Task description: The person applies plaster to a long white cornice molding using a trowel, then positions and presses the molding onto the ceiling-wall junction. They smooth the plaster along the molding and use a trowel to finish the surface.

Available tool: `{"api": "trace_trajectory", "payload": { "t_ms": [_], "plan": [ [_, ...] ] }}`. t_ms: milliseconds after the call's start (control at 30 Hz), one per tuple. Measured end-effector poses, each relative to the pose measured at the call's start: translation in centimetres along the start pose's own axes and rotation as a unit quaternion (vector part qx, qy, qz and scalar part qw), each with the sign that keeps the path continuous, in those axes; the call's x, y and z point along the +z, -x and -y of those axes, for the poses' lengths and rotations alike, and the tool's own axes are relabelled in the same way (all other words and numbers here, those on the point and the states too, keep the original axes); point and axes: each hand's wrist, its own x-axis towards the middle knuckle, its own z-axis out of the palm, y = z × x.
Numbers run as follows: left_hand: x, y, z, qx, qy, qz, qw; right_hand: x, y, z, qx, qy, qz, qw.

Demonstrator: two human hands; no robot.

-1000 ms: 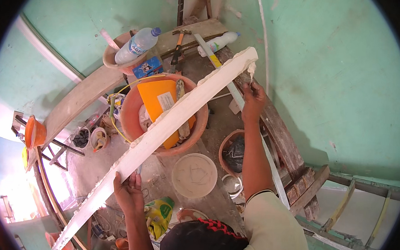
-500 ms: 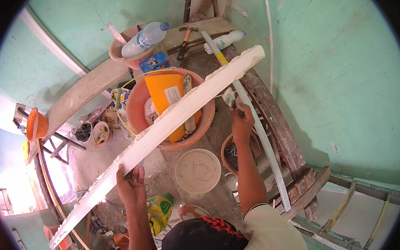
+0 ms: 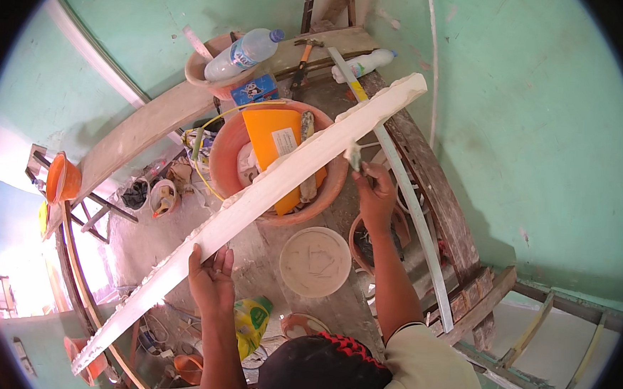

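Observation:
A long white plaster strip with ragged, crusted edges slants from lower left to upper right across the view. My left hand grips it by its lower edge, thumb on the near side and fingers curled beneath. In my right hand is a small plaster-smeared tool, pinched between thumb and fingers; its exact kind is unclear. The tool's tip meets the strip's lower edge near the right end in this view; whether it presses there I cannot tell. Behind the strip stands a large terracotta-coloured tub holding an orange sheet.
A round tub of whitish paste stands below the strip. A metal straightedge leans along the wooden plank on the right. Farther back are a hammer, a water bottle and a white bottle. A ladder lies right.
The tool in my right hand has come up against the strip's lower edge. My left hand keeps its hold, and the whole view has shifted slightly.

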Motion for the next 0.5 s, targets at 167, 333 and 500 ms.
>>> {"api": "trace_trajectory", "payload": {
  "t_ms": [167, 333, 500],
  "plan": [
    [0.3, 0.2, -0.1, -0.003, 0.003, 0.021, 1.000, 0.4, -4.4, 0.1, 0.009, 0.014, -0.090, 0.996],
    [0.1, -0.1, -0.3, 0.000, 0.008, 0.010, 1.000, 0.6, -2.3, 0.4, -0.104, 0.151, -0.066, 0.981],
    [0.3, 0.0, -0.2, -0.009, 0.011, 0.011, 1.000, -1.3, 2.2, 1.9, -0.149, 0.170, 0.009, 0.974]
  ]
}}
